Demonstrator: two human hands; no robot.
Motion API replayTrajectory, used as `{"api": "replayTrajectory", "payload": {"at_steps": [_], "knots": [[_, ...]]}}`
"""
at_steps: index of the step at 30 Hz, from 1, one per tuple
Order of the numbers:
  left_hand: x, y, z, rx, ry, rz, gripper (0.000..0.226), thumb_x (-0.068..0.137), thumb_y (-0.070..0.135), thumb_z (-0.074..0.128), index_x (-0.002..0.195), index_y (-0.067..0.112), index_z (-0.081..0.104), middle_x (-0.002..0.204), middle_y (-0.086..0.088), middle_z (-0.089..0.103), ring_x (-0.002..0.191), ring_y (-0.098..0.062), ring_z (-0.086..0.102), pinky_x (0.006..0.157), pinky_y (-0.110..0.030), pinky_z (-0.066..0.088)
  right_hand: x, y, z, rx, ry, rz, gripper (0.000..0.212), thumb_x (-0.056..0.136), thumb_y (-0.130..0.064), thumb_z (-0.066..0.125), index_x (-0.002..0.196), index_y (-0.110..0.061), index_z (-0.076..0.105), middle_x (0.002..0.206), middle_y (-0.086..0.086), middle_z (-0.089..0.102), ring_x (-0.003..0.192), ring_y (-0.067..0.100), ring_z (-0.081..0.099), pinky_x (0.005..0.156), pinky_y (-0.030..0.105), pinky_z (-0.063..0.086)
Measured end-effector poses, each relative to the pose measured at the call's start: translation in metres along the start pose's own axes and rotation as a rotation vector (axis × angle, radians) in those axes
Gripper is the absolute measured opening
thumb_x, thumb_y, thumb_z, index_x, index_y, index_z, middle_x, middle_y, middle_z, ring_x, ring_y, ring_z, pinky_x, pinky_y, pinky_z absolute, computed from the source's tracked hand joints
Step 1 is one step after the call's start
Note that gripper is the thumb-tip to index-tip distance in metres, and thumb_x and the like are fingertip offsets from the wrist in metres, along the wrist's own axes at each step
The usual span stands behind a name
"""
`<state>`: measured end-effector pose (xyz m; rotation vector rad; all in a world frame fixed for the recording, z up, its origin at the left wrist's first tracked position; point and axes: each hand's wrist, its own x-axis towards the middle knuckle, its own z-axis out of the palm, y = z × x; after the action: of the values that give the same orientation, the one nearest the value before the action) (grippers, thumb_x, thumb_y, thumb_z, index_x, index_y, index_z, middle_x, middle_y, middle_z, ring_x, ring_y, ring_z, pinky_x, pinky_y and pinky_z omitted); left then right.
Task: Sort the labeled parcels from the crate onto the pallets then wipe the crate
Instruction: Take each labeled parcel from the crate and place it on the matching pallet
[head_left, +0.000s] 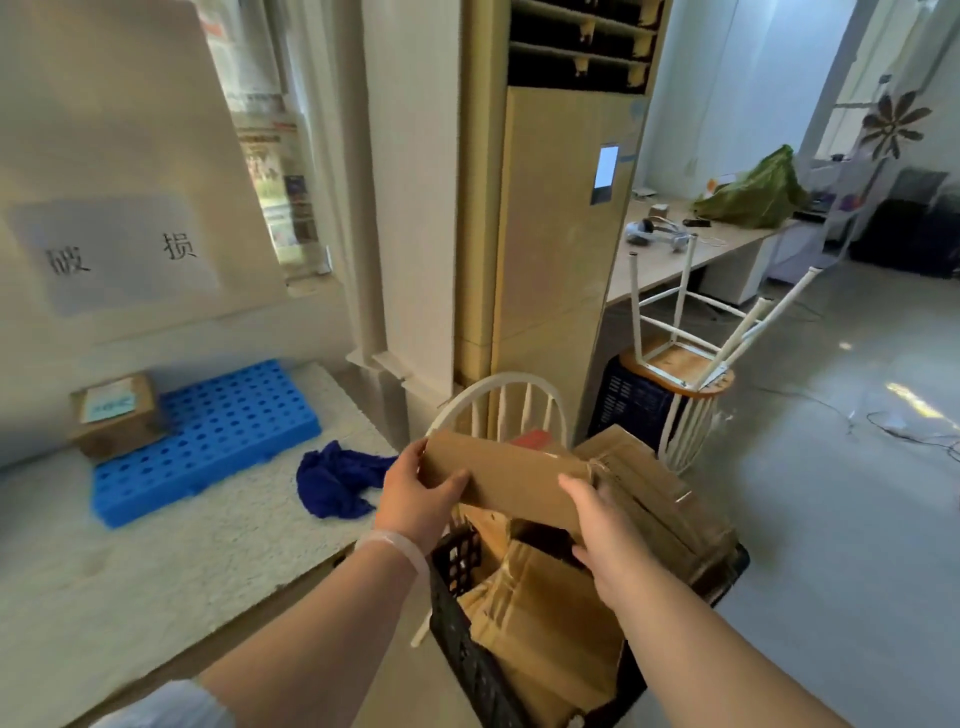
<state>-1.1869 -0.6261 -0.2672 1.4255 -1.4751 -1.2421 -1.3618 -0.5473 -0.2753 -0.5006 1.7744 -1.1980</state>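
Cardboard, plain and brown, makes up the long parcel (504, 483) that is held just above the black crate (457, 597), between the two hands. It is gripped at its left end by the left hand (415, 499), whose thumb is laid across the near face while the fingers (415, 454) are wrapped round the far edge. Its right end is clasped by the right hand (608, 540), with the fingers there curled over the corner. A grip at both ends is judged to suit a long, thin box: it is kept level and can be turned for a label to be read, though none is seen on the near face. The crate, of latticed plastic, is seated on a white spindle-back chair (498, 405), presumably to be kept at hand height beside the bench (156, 561). More brown parcels (545, 613), creased and taped, are left inside it, so the sorting is judged unfinished. On the rough white bench a blue pallet (223, 431), moulded with rows of round holes, is laid below a paper sign (119, 254), and one small labelled box (117, 415) is set on its far left corner. A crumpled dark blue cloth (337, 483) is left just beside the pallet, likely kept ready for the wiping
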Motion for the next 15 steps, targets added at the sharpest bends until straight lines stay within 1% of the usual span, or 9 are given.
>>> {"api": "replayTrajectory", "payload": {"at_steps": [1, 3, 4, 6, 7, 9, 11, 12, 15], "knots": [[-0.003, -0.004, -0.01, -0.015, 0.017, -0.009, 0.062, 0.086, 0.022, 0.071, 0.139, 0.03, 0.04, 0.123, 0.007, 0.048, 0.107, -0.013, 0.052, 0.092, -0.032, 0.05, -0.003, -0.002, 0.009, -0.005, -0.026, -0.004, 0.064, 0.094, -0.054, 0.05, 0.15, -0.038, 0.023, 0.138, 0.009, 0.046, 0.126, 0.033, 0.046, 0.107, 0.054, 0.04], [-0.007, -0.012, -0.03, -0.052, 0.049, -0.018, 0.056, 0.084, 0.018, 0.072, 0.13, 0.031, 0.044, 0.122, 0.005, 0.05, 0.106, -0.015, 0.056, 0.092, -0.038, 0.054, -0.007, -0.005, 0.026, -0.023, -0.047, -0.018, 0.063, 0.095, -0.056, 0.047, 0.15, -0.036, 0.024, 0.132, 0.009, 0.051, 0.117, 0.03, 0.052, 0.101, 0.051, 0.046], [-0.008, -0.015, -0.041, -0.07, 0.066, -0.03, 0.052, 0.084, 0.022, 0.073, 0.127, 0.03, 0.044, 0.123, 0.003, 0.052, 0.106, -0.017, 0.057, 0.091, -0.041, 0.055, -0.01, -0.006, 0.035, -0.035, -0.049, -0.028, 0.06, 0.095, -0.054, 0.047, 0.148, -0.034, 0.027, 0.125, 0.008, 0.054, 0.109, 0.027, 0.055, 0.094, 0.048, 0.05], [-0.008, -0.02, -0.062, -0.112, 0.114, -0.065, 0.05, 0.083, 0.035, 0.073, 0.123, 0.026, 0.044, 0.12, 0.0, 0.054, 0.105, -0.018, 0.057, 0.09, -0.041, 0.055, -0.017, -0.007, 0.054, -0.055, -0.051, -0.064, 0.051, 0.096, -0.05, 0.049, 0.142, -0.031, 0.035, 0.118, 0.006, 0.056, 0.098, 0.023, 0.057, 0.078, 0.039, 0.053], [-0.008, -0.021, -0.072, -0.127, 0.145, -0.079, 0.049, 0.084, 0.04, 0.071, 0.121, 0.025, 0.044, 0.117, 0.0, 0.055, 0.105, -0.018, 0.057, 0.09, -0.039, 0.054, -0.021, -0.008, 0.064, -0.059, -0.057, -0.079, 0.047, 0.096, -0.046, 0.051, 0.139, -0.031, 0.037, 0.117, 0.006, 0.057, 0.096, 0.022, 0.058, 0.075, 0.038, 0.053], [-0.007, -0.024, -0.092, -0.139, 0.2, -0.086, 0.046, 0.086, 0.04, 0.068, 0.121, 0.024, 0.043, 0.115, 0.0, 0.053, 0.105, -0.019, 0.056, 0.089, -0.037, 0.052, -0.025, -0.009, 0.084, -0.059, -0.071, -0.1, 0.046, 0.095, -0.039, 0.057, 0.137, -0.032, 0.038, 0.119, 0.007, 0.057, 0.1, 0.025, 0.058, 0.082, 0.045, 0.055], [-0.009, -0.028, -0.115, -0.171, 0.226, -0.081, 0.045, 0.088, 0.031, 0.068, 0.126, 0.024, 0.044, 0.114, 0.001, 0.051, 0.104, -0.019, 0.055, 0.085, -0.035, 0.051, -0.029, -0.009, 0.107, -0.048, -0.093, -0.118, 0.048, 0.093, -0.032, 0.061, 0.136, -0.034, 0.039, 0.122, 0.006, 0.056, 0.105, 0.026, 0.057, 0.09, 0.05, 0.053], [-0.01, -0.03, -0.127, -0.197, 0.231, -0.072, 0.044, 0.089, 0.027, 0.068, 0.126, 0.025, 0.046, 0.113, 0.002, 0.052, 0.102, -0.017, 0.055, 0.081, -0.032, 0.05, -0.031, -0.009, 0.12, -0.044, -0.104, -0.124, 0.05, 0.092, -0.03, 0.062, 0.136, -0.036, 0.038, 0.123, 0.005, 0.056, 0.107, 0.026, 0.056, 0.093, 0.051, 0.052], [-0.013, -0.042, -0.175, -0.229, 0.24, -0.021, 0.037, 0.089, 0.018, 0.067, 0.121, 0.026, 0.052, 0.111, 0.004, 0.055, 0.096, -0.01, 0.056, 0.07, -0.023, 0.046, -0.042, -0.008, 0.166, -0.006, -0.175, -0.111, 0.054, 0.09, -0.035, 0.064, 0.137, -0.039, 0.037, 0.121, 0.003, 0.062, 0.105, 0.024, 0.061, 0.091, 0.05, 0.053]]}}
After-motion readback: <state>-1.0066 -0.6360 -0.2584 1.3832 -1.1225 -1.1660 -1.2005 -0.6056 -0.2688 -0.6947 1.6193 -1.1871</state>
